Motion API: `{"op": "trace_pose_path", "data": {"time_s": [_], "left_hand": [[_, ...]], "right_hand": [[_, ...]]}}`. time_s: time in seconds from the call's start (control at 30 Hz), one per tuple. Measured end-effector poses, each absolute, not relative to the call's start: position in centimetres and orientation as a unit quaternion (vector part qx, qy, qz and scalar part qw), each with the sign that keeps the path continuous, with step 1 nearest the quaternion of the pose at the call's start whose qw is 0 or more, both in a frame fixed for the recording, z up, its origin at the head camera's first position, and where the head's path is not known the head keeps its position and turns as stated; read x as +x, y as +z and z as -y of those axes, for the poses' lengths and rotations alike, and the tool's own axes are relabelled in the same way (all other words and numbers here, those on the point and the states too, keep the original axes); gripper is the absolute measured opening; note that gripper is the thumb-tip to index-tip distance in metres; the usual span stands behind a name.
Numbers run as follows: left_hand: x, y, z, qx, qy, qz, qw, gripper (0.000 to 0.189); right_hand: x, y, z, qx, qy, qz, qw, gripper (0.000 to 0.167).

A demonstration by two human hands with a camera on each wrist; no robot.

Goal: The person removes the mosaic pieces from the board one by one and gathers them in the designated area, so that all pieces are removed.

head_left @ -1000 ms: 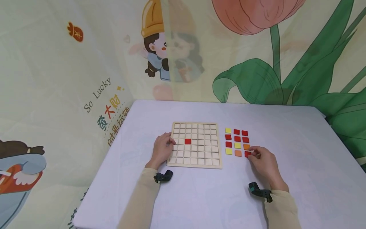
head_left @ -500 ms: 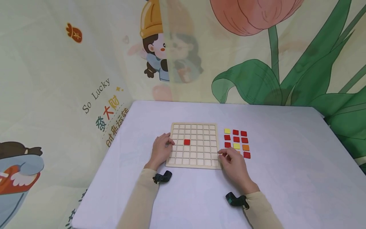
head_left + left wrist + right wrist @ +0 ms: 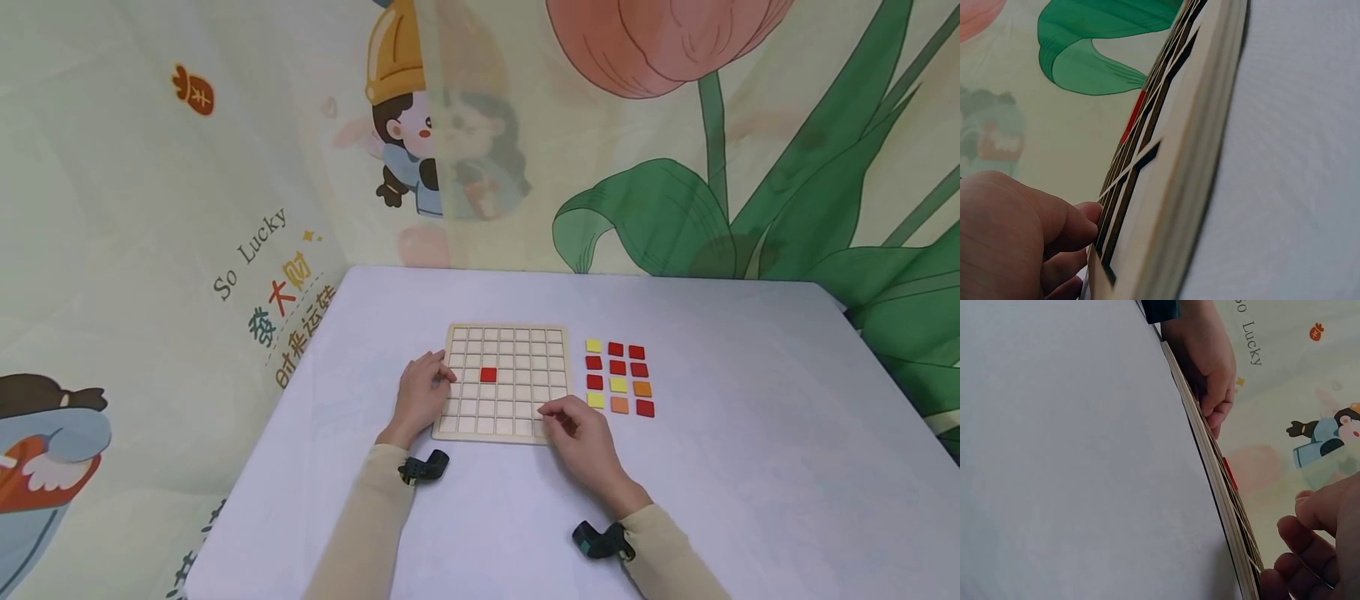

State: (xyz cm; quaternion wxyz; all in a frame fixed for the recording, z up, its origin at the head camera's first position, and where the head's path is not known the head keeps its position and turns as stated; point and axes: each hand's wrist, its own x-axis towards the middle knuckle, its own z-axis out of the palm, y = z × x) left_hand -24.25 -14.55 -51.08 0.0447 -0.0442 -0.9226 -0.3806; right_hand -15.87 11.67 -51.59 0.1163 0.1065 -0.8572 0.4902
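Observation:
A wooden grid board (image 3: 507, 424) lies on the white table with one red square tile (image 3: 488, 375) in a cell left of its middle. At the board's left edge rests my left hand (image 3: 422, 390), fingers loosely bent against the rim; in the left wrist view its thumb and finger (image 3: 1072, 228) are by the grid. My right hand (image 3: 582, 435) is over the board's lower right corner. In the right wrist view its fingers (image 3: 1297, 534) are loosely bent, thumb apart, and I see nothing between them.
Right of the board several loose tiles lie in neat rows: red (image 3: 645, 408), yellow (image 3: 618, 385) and orange (image 3: 642, 389). The white tablecloth (image 3: 750, 400) extends to the right. A printed curtain (image 3: 300, 150) stands behind and to the left.
My right hand has left the lower right red tile and moved left to the board's lower right corner. The tiles stay in place. My left hand has stayed at the board's left edge.

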Motion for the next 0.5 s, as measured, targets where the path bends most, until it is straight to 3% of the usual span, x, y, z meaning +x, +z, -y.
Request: {"op": "trace_pose_path", "data": {"time_s": [0.5], "left_hand": [[-24.5,-51.5,14.6,-0.046,-0.375,0.925,0.047,0.014]], "right_hand": [[-17.3,-51.3,-9.7,0.143,0.465,0.87,0.079,0.013]]}}
